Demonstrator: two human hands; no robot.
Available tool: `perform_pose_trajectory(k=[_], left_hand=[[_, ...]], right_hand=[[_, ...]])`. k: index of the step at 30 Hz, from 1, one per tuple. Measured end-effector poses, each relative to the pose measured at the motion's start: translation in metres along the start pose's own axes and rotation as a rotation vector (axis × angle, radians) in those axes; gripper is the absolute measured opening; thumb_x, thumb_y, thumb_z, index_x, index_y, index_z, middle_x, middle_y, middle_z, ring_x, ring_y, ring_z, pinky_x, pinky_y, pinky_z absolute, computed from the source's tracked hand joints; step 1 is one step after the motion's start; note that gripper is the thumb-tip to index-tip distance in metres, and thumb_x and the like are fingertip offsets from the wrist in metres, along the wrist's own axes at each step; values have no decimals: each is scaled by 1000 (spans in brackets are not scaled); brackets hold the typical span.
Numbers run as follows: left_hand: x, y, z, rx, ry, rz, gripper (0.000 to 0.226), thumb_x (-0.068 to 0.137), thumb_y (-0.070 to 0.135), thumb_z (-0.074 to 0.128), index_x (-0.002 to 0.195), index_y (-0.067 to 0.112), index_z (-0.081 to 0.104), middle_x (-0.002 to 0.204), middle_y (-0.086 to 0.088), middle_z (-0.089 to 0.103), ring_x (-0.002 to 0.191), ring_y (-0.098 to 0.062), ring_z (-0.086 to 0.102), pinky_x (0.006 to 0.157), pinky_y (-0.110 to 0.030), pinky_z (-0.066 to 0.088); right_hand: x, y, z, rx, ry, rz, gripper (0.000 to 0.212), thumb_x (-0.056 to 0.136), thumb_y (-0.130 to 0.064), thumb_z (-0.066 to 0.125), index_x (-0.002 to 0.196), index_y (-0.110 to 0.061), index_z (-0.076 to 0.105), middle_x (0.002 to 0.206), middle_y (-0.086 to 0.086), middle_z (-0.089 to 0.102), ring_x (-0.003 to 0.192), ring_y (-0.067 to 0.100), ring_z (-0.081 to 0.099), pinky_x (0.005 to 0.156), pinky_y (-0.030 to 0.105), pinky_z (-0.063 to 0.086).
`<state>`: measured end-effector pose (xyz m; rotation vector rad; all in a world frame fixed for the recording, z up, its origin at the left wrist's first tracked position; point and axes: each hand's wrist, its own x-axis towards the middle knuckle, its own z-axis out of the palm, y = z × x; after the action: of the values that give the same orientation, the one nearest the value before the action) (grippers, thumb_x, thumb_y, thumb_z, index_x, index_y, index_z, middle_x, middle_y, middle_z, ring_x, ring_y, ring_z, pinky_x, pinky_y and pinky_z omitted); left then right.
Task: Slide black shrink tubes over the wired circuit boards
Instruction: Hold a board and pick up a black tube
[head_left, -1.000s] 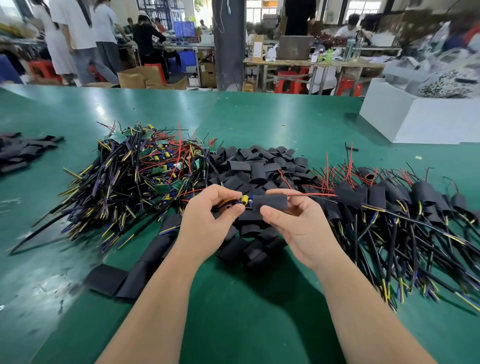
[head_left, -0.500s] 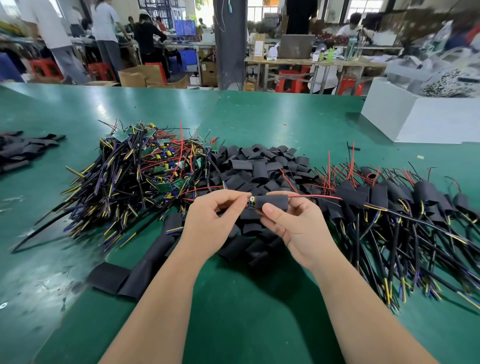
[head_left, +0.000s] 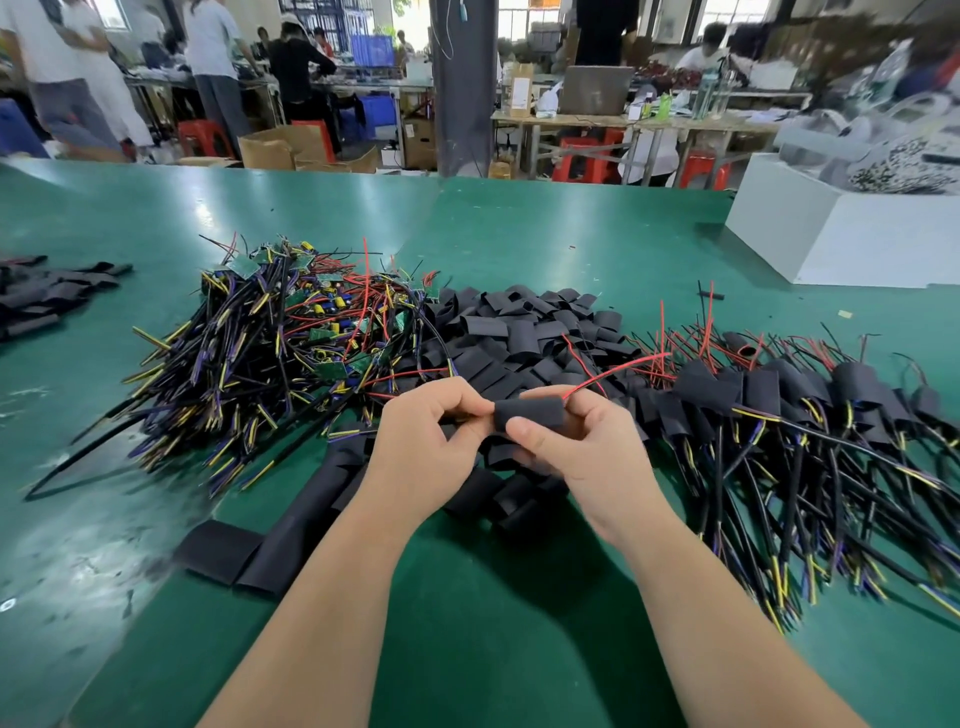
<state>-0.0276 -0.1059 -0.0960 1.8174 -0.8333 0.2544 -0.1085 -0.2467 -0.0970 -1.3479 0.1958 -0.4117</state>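
The person has a short black shrink tube held up just above the green table mat, dead centre, between both hands. The right hand has thumb and curled fingers pinched round the tube's right half, and the left hand is curled in too, with thumb and forefinger pinching at the tube's left end. A thin red wire pokes out of the right end and arcs up and away; the board itself can't be seen, so it's either inside or hidden by fingers. Directly behind the hands sits a heap of loose black tube pieces, which makes the held one hard to pick out against it. To the left is a tangled pile of bare green circuit boards with black, yellow and red leads, and to the right a spread of already sleeved ones with cables fanning toward the near edge. A long flat strip of black tubing lies under the left forearm, and a smaller black heap sits at far left. A white box is back right, with people standing at benches beyond the table.
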Motion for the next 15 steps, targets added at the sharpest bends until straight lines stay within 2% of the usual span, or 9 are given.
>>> perform_pose_trajectory(k=[4,5,8,9,11,13,15], left_hand=[[0,1,-1,28,32,-4,28,75,-2,74,74,24,64,69,18,63,70,4,60,63,-6,44],[-1,1,0,26,47,-14,30,74,-1,76,73,25,61,66,17,63,69,4,61,63,-6,43],[-2,2,2,29,59,-57,38,69,8,78,81,27,47,66,16,67,65,-2,62,63,-10,43],[-2,3,2,28,51,-62,42,68,11,79,84,27,44,68,17,68,63,-4,62,62,-13,44],[-2,4,1,10,35,-50,44,68,24,78,90,29,41,70,17,68,61,-10,60,61,-19,45],[-2,4,-2,-73,41,-46,39,70,41,72,95,30,44,74,11,68,63,-14,59,64,-22,46],[0,2,-5,-175,92,-96,28,77,47,63,96,33,49,77,4,68,72,-17,61,69,-30,49]], right_hand=[[-2,0,5,-152,-6,-39,33,79,-3,75,104,-23,65,89,-2,75,82,12,69,74,23,55],[-2,0,6,-128,-9,-36,39,82,-5,72,111,-29,62,93,-1,74,86,11,68,79,25,55],[-3,3,12,41,-45,24,58,89,-3,63,133,-36,47,111,19,66,97,19,59,96,43,52],[-2,2,13,99,-33,38,62,89,1,61,138,-33,43,110,17,66,97,20,59,93,43,53],[0,-3,15,297,50,62,65,86,9,59,138,-26,43,101,11,65,86,21,63,75,33,58],[1,-15,12,500,165,85,51,84,11,59,127,-14,48,94,13,59,77,22,66,62,26,56],[2,-29,1,637,246,83,38,85,6,60,115,-9,43,92,16,59,71,20,68,56,19,54]])
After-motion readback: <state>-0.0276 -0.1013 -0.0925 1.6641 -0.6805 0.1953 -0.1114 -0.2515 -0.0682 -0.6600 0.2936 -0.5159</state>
